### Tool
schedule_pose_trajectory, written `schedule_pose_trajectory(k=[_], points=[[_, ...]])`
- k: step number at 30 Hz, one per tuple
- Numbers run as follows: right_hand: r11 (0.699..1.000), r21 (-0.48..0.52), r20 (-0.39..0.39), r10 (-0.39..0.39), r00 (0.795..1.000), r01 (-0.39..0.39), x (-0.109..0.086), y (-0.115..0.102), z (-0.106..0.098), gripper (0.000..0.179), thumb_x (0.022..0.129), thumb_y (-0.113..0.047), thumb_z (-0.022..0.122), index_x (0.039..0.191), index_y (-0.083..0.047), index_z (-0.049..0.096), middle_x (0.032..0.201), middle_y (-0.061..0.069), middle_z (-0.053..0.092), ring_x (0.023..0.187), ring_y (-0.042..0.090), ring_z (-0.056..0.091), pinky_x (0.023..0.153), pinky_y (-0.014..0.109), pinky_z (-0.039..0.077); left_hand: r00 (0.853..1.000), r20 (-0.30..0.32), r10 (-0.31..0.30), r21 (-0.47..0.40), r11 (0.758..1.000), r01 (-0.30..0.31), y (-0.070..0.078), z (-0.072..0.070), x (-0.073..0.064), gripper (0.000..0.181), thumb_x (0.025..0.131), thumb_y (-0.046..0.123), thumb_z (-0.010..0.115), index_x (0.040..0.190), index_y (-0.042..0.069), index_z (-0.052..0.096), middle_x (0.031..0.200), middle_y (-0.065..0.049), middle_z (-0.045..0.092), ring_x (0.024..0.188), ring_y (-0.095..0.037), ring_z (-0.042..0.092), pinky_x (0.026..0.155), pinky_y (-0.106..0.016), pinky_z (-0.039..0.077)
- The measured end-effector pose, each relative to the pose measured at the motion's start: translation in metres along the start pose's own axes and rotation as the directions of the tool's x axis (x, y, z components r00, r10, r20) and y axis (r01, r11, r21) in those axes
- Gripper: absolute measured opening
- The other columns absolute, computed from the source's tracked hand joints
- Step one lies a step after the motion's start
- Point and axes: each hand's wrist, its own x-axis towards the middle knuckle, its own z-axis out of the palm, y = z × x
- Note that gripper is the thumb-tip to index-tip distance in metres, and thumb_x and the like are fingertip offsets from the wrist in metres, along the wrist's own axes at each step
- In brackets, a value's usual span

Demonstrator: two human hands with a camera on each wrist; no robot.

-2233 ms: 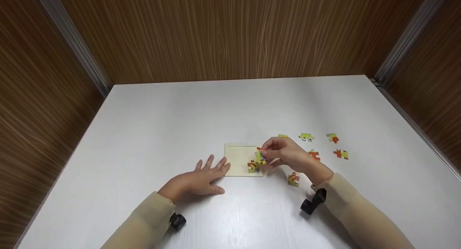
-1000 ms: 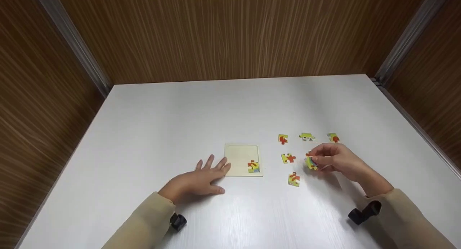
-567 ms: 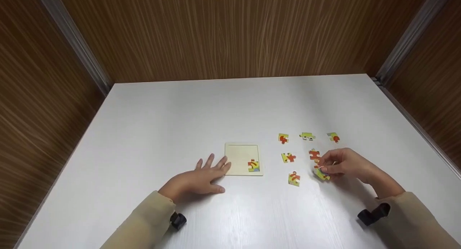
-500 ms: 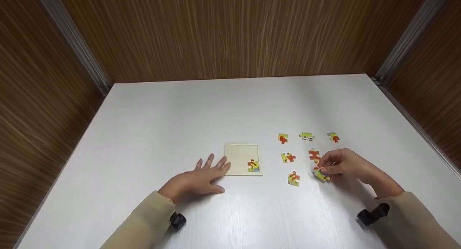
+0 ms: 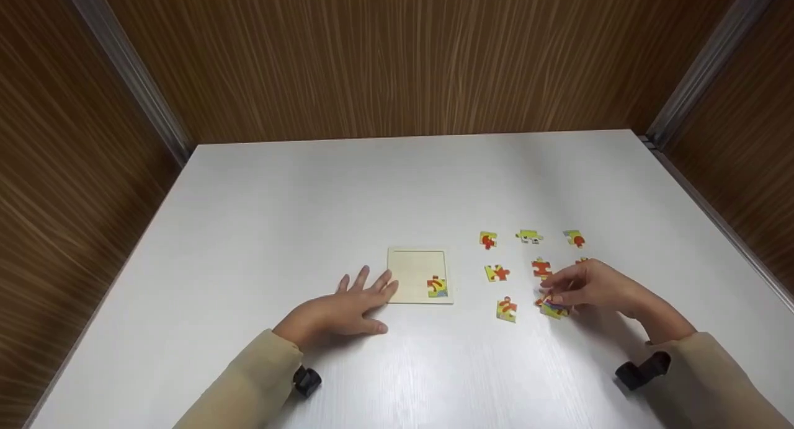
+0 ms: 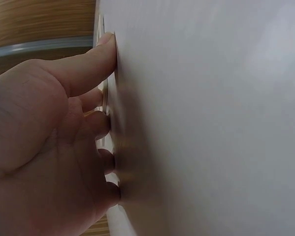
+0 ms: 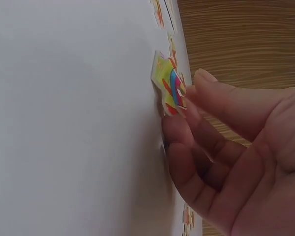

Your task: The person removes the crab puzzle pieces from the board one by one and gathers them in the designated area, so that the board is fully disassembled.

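Observation:
A square, pale wooden puzzle tray (image 5: 408,268) lies mid-table, with one yellow and red puzzle piece (image 5: 437,286) in its lower right corner. My left hand (image 5: 340,310) lies with fingers spread, fingertips on the tray's left edge; in the left wrist view the thumb (image 6: 88,66) is out straight. Right of the tray, my right hand (image 5: 592,289) pinches a yellow-green puzzle piece (image 5: 554,310) with a purple-blue band, low at the table. The right wrist view shows this piece (image 7: 164,81) tilted at the fingertips, with the lower fingers curled underneath.
Loose pieces lie around the right hand: a red one (image 5: 541,268) just behind it, a yellow-red one (image 5: 497,273) and another (image 5: 507,309) to its left. Three more form the back row, including a green one with eyes (image 5: 529,236). Another is partly hidden behind the hand.
My right hand has carried the banded piece from the tray rightward to the loose pieces, then toward me. Lately the piece has turned slightly in the fingers. The left hand has stayed put.

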Motion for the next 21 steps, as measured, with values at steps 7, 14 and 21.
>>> schedule_pose_trajectory(k=[7, 14, 21], points=[[0.999, 0.032, -0.054, 0.029, 0.998, -0.027, 0.0, 0.002, -0.002, 0.035, 0.081, -0.019, 0.073, 0.11, -0.001, 0.066, 0.092, 0.01, 0.065, 0.072, 0.019, 0.06, 0.062, 0.029, 0.051, 1.0, -0.008, -0.001, -0.001, 1.0, 0.001, 0.0, 0.0, 0.001, 0.074, 0.093, 0.041, 0.052, 0.15, 0.015, 0.012, 0.155, -0.007, -0.006, 0.136, -0.038, -0.018, 0.105, -0.057, -0.011], [0.986, 0.166, -0.074, 0.043, 0.996, -0.031, 0.0, -0.003, -0.001, 0.039, 0.084, -0.019, 0.07, 0.113, 0.005, 0.06, 0.097, 0.018, 0.065, 0.076, 0.026, 0.063, 0.068, 0.037, 0.054, 1.0, -0.004, -0.001, 0.015, 1.0, 0.001, 0.001, 0.0, 0.0, 0.075, 0.093, 0.041, 0.051, 0.151, 0.015, 0.011, 0.155, -0.007, -0.006, 0.135, -0.038, -0.018, 0.105, -0.057, -0.01], [0.969, 0.245, -0.104, 0.015, 0.994, 0.011, 0.006, -0.009, 0.004, 0.039, 0.085, -0.018, 0.069, 0.113, 0.007, 0.058, 0.099, 0.021, 0.065, 0.08, 0.03, 0.065, 0.07, 0.04, 0.054, 1.0, -0.005, -0.006, 0.025, 1.0, 0.006, 0.0, 0.0, 0.002, 0.075, 0.093, 0.041, 0.051, 0.151, 0.015, 0.011, 0.155, -0.007, -0.006, 0.136, -0.038, -0.018, 0.105, -0.057, -0.01]])
